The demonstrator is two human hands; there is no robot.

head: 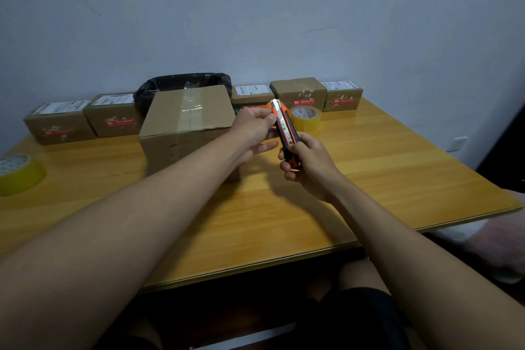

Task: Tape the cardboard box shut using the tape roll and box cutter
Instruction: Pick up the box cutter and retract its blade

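Note:
A brown cardboard box (pixel 184 119) stands on the wooden table (pixel 383 167), its top flaps closed with a strip of clear tape along the seam. Just right of the box I hold an orange and black box cutter (pixel 285 128) in both hands. My right hand (pixel 308 166) grips its lower handle. My left hand (pixel 255 129) pinches the upper part near the metal blade rail. A yellow tape roll (pixel 306 118) lies flat behind the cutter. A second yellow tape roll (pixel 18 175) sits at the table's left edge.
Several small labelled cardboard parcels (pixel 61 122) line the back of the table against the wall. A bin with a black bag (pixel 181 85) stands behind the big box. A wall socket (pixel 458 143) shows at the right. My legs are below the table's front edge.

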